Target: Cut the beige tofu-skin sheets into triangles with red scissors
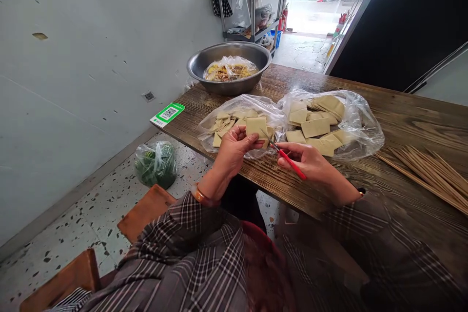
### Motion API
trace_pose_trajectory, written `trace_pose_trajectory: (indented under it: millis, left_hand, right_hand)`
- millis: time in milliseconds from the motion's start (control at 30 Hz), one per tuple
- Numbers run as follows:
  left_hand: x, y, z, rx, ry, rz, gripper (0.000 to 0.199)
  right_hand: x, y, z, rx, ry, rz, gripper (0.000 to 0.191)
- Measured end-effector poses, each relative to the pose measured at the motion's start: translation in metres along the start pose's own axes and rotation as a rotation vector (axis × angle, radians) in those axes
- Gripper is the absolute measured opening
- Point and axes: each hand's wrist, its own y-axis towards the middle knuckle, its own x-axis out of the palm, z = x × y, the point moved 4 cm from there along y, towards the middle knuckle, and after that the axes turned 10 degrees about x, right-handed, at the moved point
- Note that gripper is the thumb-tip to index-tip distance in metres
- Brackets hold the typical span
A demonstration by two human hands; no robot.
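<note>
In the middle of the frame, the left hand held a tan sheet in a closed pinch. To its right, the right hand was closed on red-handled scissors, their blades at the sheet. Right of centre lay a clear bag of similar sheets.

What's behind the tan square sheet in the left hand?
Behind the tan square sheet: a clear plastic bag holding more flat tan pieces. Whatever the sheet and left hand cover can't be seen.
</note>
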Motion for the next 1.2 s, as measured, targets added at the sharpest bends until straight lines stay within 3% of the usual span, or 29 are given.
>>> trace_pose_trajectory:
  millis: [467, 933, 1200]
  left_hand:
    - [0.001, -0.003, 0.0, -0.043, 0.028, -0.011, 0.042]
    - [-0.008, 0.0, -0.001, -0.076, 0.011, -0.049, 0.045]
    - [-0.011, -0.001, -0.006, -0.06, 0.041, -0.102, 0.046]
  right_hand:
    - [0.002, -0.002, -0.005, -0.011, -0.008, -0.028, 0.053]
    - [-0.002, 0.004, 0.008, -0.051, -0.025, 0.068, 0.055]
    - [0.0, -0.001, 0.003, -0.006, 0.002, -0.016, 0.048]
